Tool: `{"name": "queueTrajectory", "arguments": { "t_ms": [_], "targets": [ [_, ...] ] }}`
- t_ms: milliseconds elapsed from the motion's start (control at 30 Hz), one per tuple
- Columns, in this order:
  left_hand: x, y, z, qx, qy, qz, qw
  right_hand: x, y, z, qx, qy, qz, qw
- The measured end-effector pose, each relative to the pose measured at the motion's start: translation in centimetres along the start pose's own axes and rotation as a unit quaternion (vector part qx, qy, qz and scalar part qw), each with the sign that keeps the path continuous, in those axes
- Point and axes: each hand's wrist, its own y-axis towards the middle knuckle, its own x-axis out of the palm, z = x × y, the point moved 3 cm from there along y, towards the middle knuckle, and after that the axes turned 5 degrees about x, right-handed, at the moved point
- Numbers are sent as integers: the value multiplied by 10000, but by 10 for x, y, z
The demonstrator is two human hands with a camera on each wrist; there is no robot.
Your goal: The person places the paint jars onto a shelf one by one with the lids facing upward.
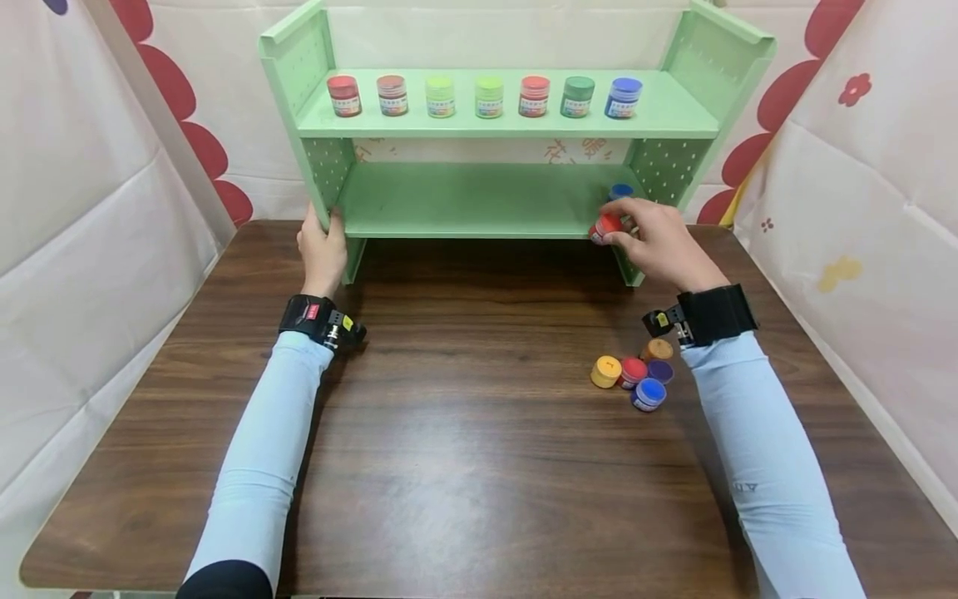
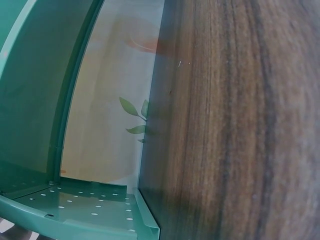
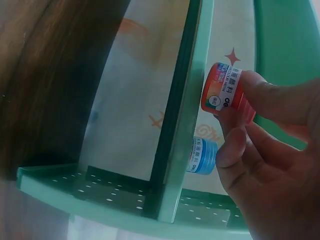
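My right hand (image 1: 662, 243) pinches a small red paint jar (image 3: 223, 90) between thumb and fingers, at the right end of the lower board of a green shelf (image 1: 479, 200). In the right wrist view the jar's printed label faces the camera. Just beside it, a blue-lidded paint jar (image 3: 202, 156) stands on that same board, partly behind my hand in the head view. My left hand (image 1: 322, 254) grips the shelf's left side panel low down, the thumb on the inner side and fingers around the outside. The left wrist view shows the shelf's underside and the tabletop.
Several paint jars with red, light green, dark green and blue lids line the upper board (image 1: 479, 127). On the brown table (image 1: 449, 466), near my right forearm, sits a cluster of jars, including a yellow jar (image 1: 606, 372) and a blue jar (image 1: 649, 394). White curtains flank the table.
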Motion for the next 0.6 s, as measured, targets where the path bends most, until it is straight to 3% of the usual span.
{"name": "queueTrajectory", "arguments": {
  "t_ms": [600],
  "targets": [
    [0,-1,1,-75,-52,-54,9999,-8,71,-2,158,-598,-1153,9914]
  ]
}}
